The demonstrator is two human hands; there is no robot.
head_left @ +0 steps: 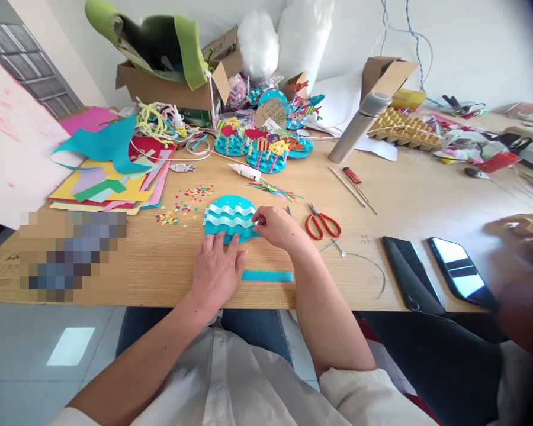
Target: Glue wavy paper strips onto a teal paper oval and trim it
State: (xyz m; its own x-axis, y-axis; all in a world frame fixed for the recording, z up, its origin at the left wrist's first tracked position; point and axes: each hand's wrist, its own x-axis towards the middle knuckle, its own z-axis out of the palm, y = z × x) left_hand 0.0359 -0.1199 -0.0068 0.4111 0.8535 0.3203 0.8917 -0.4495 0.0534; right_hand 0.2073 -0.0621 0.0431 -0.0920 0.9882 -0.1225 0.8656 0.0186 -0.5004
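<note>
A round turquoise paper disc (224, 201) lies on the table before me, with pale wavy paper strips (224, 220) across it. My left hand (217, 269) rests on its lower edge, fingers stretched out flat and holding nothing. At the disc's right edge, my right hand (273, 226) is closed in a pinch at the end of a wavy strip; its fingertips partly hide that end. A straight blue paper strip (267, 276) lies just right of my left hand, nearer the table edge. Red-handled scissors (323, 223) lie to the right of my right hand.
Confetti (173, 218), a white glue bottle (246, 171) and thin coloured strips (275, 189) lie beyond the disc. Finished paper sea scenes (266, 155) and a grey flask (355, 131) stand farther back. Coloured paper (111, 183) is stacked left; two phones (413, 275) lie right, near another person's hand.
</note>
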